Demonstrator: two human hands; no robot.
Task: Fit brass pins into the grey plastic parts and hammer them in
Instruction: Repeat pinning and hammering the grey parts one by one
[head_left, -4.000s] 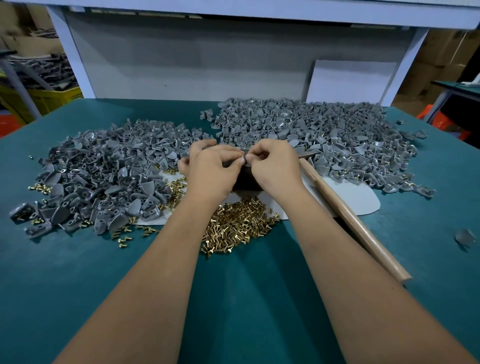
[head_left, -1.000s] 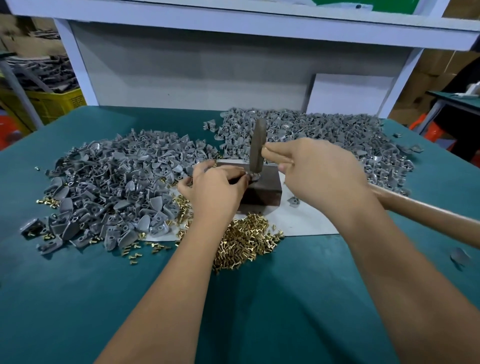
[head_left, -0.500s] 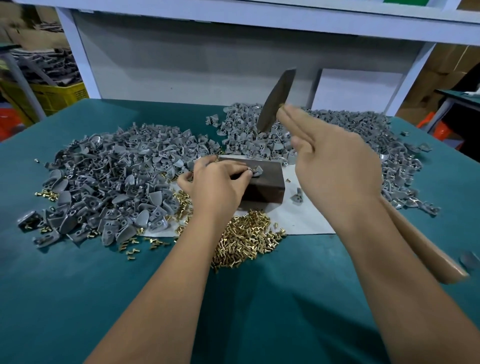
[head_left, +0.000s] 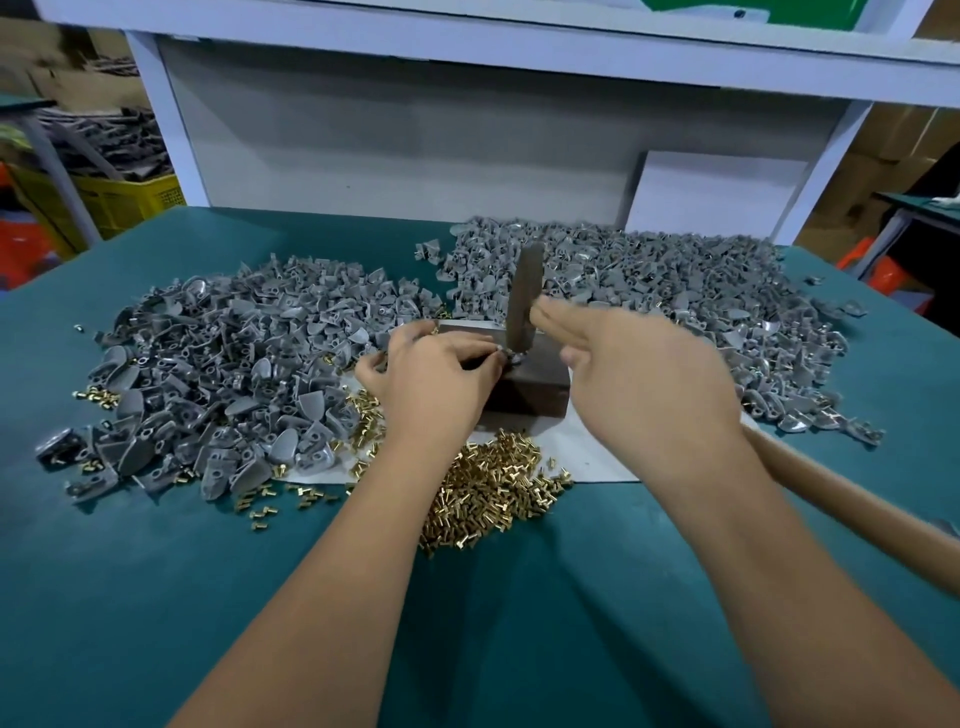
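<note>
On dark block (head_left: 524, 387) mid-table (head_left: 156, 597), our left hand (head_left: 436, 374) pinches grey part (head_left: 511, 357) with pin; right hand (head_left: 644, 384) grips hammer (head_left: 523, 299), head down on part. We advise: short square taps, fingertips clear, part flat.

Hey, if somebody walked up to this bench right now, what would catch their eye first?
Probably the hammer, gripped by the right hand with its head down on the dark block mid-table, where the left hand pinches a small part. Then the two big heaps of grey plastic parts, left and back right, and the brass pins piled nearest.
</note>
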